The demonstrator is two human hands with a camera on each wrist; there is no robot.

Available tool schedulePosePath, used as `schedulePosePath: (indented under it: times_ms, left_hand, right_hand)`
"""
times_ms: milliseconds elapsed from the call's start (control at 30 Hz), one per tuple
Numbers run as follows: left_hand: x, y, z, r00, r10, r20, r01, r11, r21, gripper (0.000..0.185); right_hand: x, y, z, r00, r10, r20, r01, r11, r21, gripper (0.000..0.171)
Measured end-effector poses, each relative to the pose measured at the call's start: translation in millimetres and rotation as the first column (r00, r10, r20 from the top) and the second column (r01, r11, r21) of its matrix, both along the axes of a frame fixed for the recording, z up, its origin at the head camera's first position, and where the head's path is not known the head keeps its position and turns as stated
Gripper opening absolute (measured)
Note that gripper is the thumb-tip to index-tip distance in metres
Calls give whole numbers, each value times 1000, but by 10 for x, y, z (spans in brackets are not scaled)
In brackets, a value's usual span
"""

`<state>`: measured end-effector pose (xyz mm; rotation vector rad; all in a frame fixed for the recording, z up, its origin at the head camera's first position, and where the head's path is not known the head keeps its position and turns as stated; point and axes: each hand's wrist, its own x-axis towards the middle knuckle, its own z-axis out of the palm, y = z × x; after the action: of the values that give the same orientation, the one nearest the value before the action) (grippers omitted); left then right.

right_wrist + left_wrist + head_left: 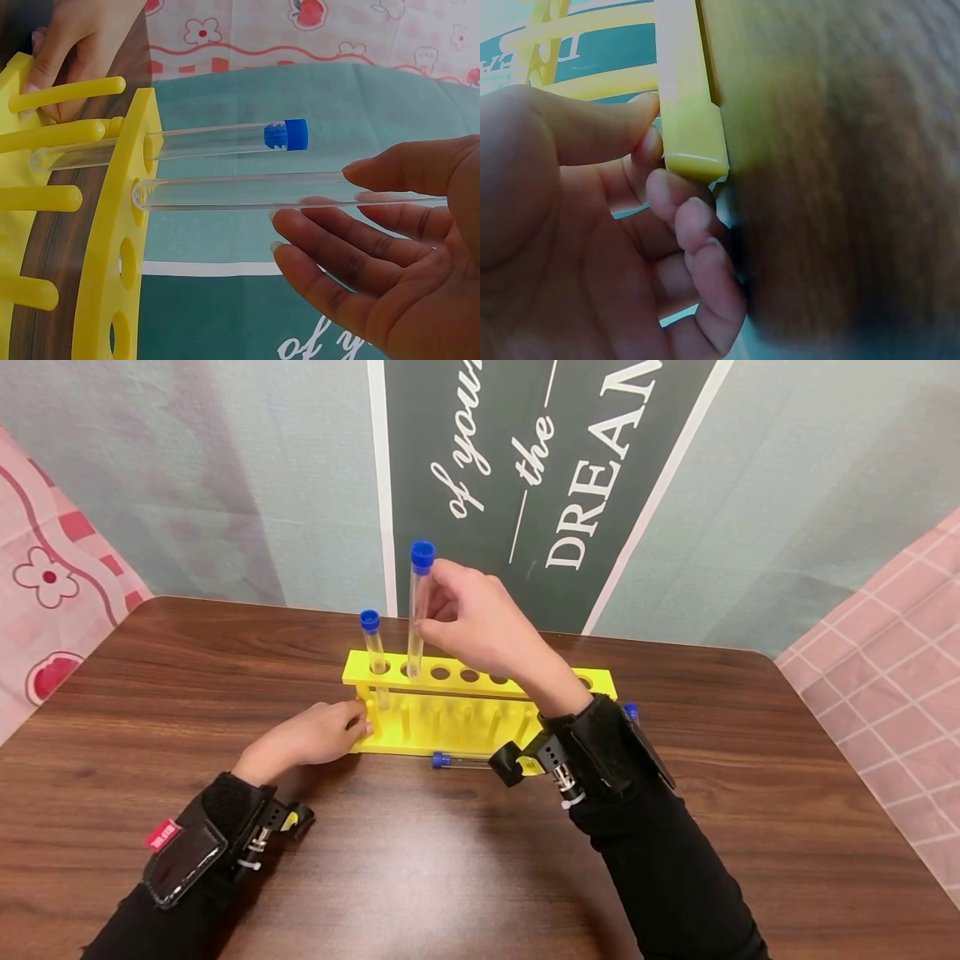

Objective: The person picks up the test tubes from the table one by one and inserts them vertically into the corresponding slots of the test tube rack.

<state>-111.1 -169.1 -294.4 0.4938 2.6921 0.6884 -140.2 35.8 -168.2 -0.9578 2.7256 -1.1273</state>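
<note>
Dark sleeves and wrist straps sit closest, above a brown wood-grain surface (420, 868). Pink patterned cloth hangs at 9 and 3 o'clock, a lettered banner (540, 477) at 12. Left hand (311, 739) pinches the yellow rack (450, 731) at its 9 o'clock end. Right hand (480, 627), fingers (337, 251) pinching, holds a blue-capped tube (417, 610) upright in the rack's second hole.

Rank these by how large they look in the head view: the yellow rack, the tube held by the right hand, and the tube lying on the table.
1. yellow rack
2. held tube
3. lying tube, partly hidden by the wrist camera, so its full length is unsure.
</note>
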Motion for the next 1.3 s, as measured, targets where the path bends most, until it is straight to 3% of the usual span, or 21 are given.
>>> schedulePosePath:
  times_ms: [1300]
  left_hand:
    - [-2,1,-5,1000,-7,3,7,1000,6,20]
  right_hand:
    - [-69,-74,-254,998,12,61,-20,992,123,8]
